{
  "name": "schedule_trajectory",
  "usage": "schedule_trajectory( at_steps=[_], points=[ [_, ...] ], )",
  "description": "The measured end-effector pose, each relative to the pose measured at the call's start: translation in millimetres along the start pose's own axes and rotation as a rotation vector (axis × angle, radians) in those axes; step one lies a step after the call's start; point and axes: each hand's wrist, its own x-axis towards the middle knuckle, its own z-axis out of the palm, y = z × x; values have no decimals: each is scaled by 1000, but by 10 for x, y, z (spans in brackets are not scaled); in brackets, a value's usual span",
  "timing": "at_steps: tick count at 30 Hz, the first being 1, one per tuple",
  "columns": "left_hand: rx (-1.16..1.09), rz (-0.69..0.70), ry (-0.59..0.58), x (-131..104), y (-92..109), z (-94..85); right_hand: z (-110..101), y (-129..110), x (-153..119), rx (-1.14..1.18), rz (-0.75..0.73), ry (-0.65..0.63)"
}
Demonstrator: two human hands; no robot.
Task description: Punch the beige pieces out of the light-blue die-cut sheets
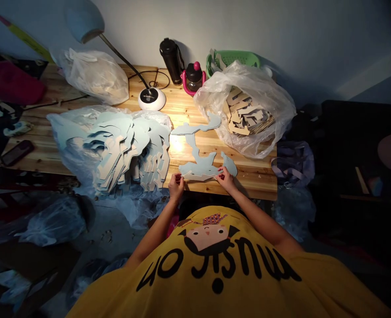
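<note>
At the table's front edge, my left hand (176,185) pinches the left end of a pale strip-shaped cutout (198,177). Its other end is between the fingers of my right hand (226,179). The strip lies along the front edge of a light-blue irregular cutout (198,168). A small blue piece (230,165) is just beyond my right fingers. Farther back lies a long blue cutout (192,129), its right end by a plastic bag. To the left, many overlapping blue and whitish cutouts (129,150) spread over plastic. Whether the pieces are card or foam, I cannot tell.
An open plastic bag (204,95) of brown card pieces (248,115) stands at the right. Behind are a green basket (245,57), a pink-handled bottle (194,79), a black flask (171,62) and a lamp base (152,99). A phone (17,153) lies far left.
</note>
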Motion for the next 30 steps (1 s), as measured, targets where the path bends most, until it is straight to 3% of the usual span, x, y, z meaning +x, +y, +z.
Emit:
schedule_trajectory(
  at_steps=[6,30],
  points=[
    [98,14,4,-12,-110,26,45,-19,82,-185,-115,-41],
    [159,-3,-14,86,-61,53,46,5,106,-190,-60,-19]
  ],
)
